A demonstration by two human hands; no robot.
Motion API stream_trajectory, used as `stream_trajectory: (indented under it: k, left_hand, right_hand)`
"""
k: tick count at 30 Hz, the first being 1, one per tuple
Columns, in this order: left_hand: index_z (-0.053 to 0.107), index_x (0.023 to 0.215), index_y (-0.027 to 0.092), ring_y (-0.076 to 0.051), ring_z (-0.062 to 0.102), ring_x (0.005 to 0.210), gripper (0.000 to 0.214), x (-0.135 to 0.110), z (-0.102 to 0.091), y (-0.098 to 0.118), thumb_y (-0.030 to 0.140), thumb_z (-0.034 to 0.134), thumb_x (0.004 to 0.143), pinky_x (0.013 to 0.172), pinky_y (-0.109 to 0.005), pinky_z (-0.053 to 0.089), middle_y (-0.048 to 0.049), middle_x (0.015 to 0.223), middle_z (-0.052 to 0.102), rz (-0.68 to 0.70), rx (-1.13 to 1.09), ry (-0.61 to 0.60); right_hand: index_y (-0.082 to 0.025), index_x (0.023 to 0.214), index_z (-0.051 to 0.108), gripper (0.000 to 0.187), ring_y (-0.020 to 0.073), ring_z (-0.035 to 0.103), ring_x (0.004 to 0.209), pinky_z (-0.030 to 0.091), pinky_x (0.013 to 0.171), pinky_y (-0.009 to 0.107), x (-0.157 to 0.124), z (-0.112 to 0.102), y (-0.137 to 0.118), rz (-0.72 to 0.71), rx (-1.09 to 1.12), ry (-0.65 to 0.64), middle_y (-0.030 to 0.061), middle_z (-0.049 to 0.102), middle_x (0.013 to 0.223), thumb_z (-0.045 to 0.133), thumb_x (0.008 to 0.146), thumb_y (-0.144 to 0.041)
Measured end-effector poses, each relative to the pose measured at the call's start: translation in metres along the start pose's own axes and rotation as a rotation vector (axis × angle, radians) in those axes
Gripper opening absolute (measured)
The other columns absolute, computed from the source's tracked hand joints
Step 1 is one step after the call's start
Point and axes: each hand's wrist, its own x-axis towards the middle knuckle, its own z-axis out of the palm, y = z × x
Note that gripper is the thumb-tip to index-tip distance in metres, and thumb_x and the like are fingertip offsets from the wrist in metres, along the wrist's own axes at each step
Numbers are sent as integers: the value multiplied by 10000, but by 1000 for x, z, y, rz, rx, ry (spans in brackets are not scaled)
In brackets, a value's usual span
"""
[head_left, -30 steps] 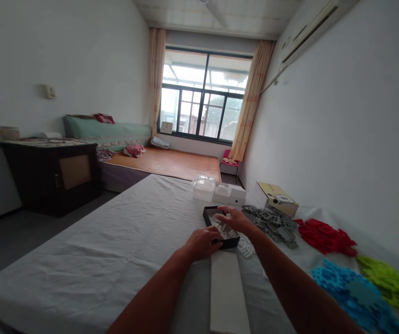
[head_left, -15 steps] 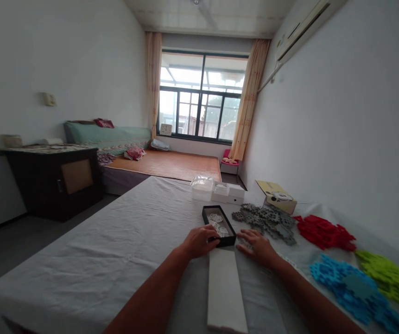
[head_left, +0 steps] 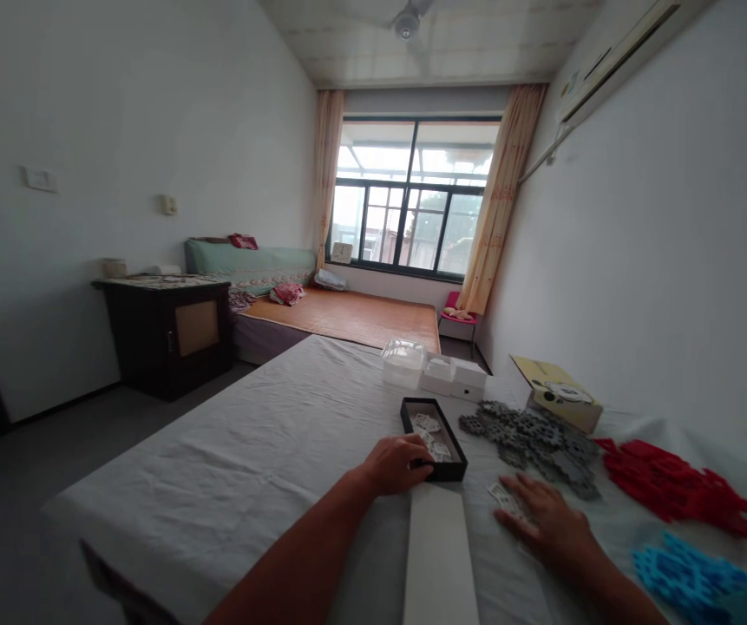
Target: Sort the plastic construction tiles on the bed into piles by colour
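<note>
At the near left corner of a black open box [head_left: 457,471], my left hand [head_left: 394,465] is closed with its fingers curled over the rim. Inside that box lie several small white openwork pieces [head_left: 428,424]. To the right of the box, low over the cloth, is my right hand [head_left: 546,516]. A white openwork piece [head_left: 501,496] shows between its thumb and fingers; part of it is hidden under them. A long white board or lid [head_left: 442,555] lies just below the box, between my forearms.
Dark grey gear-shaped pieces [head_left: 542,443], red pieces [head_left: 672,486] and blue pieces [head_left: 691,573] lie in heaps on the right. Behind the box stand a clear plastic container [head_left: 403,362], white boxes [head_left: 468,379] and a yellow box [head_left: 559,391]. White cloth [head_left: 249,434] covers the table.
My right hand has moved away from the box's right side, rightward and nearer to me. My left hand stays at the box corner. The whole view has swung left and up.
</note>
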Motion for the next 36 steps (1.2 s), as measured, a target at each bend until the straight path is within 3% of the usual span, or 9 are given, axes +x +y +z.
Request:
stream_trajectory:
  k: [7, 12, 19, 24, 30, 33, 36]
  left_hand:
    - [662, 909, 261, -99, 611, 752, 195, -1, 0, -1, 350, 532, 793, 688, -185, 437, 27, 942, 645, 3, 14, -4]
    - [665, 907, 260, -102, 617, 777, 201, 0, 0, 1, 358, 532, 792, 694, -180, 440, 27, 938, 646, -11, 34, -12]
    - [663, 913, 273, -111, 623, 808, 206, -2, -3, 4, 378, 549, 777, 703, -181, 448, 29, 993, 644, -35, 45, -16]
    - [659, 936, 288, -104, 624, 810, 213, -2, -1, 1, 380, 546, 780, 694, -175, 445, 40, 993, 644, -15, 43, -7]
    - [648, 964, 295, -108, 621, 831, 232, -3, 1, 0, 398, 528, 793, 695, -179, 442, 41, 1001, 641, -12, 65, -16]
    - [649, 956, 296, -110, 622, 821, 231, -2, 1, 0, 404, 521, 798, 679, -180, 442, 41, 1000, 641, -11, 71, -17]
    - [652, 935, 293, -116, 624, 815, 217, -1, 1, 0, 399, 522, 797, 674, -186, 442, 42, 987, 643, -2, 73, -15]
  right_hand:
    - [-302, 989, 626, 365, 242, 542, 1017, 471, 779, 357, 0, 7, -7, -112, 38, 181, 37, 628, 1065, 440, 788, -544]
    - [-215, 941, 616, 329, 234, 571, 949, 447, 844, 349, 4, 13, 2, -150, 62, 263, 74, 643, 961, 495, 777, -474]
    - [-222, 916, 573, 315, 216, 612, 858, 485, 761, 318, 5, 20, 8, -163, 51, 319, 64, 636, 922, 506, 761, -488]
    - [-252, 861, 547, 242, 157, 622, 751, 476, 629, 247, 4, 18, 7, -237, 36, 258, 36, 600, 942, 426, 821, -459]
    - [-249, 837, 559, 259, 158, 630, 723, 456, 644, 232, 5, 12, 7, -148, 76, 148, 27, 639, 868, 430, 805, -472]
    - [-242, 774, 553, 248, 163, 608, 636, 437, 614, 242, 11, 0, 7, -85, 102, 87, 4, 641, 720, 466, 763, -474]
    - [-224, 683, 527, 262, 156, 569, 577, 409, 580, 242, 27, -27, -1, -33, 169, 105, -13, 611, 630, 510, 708, -484]
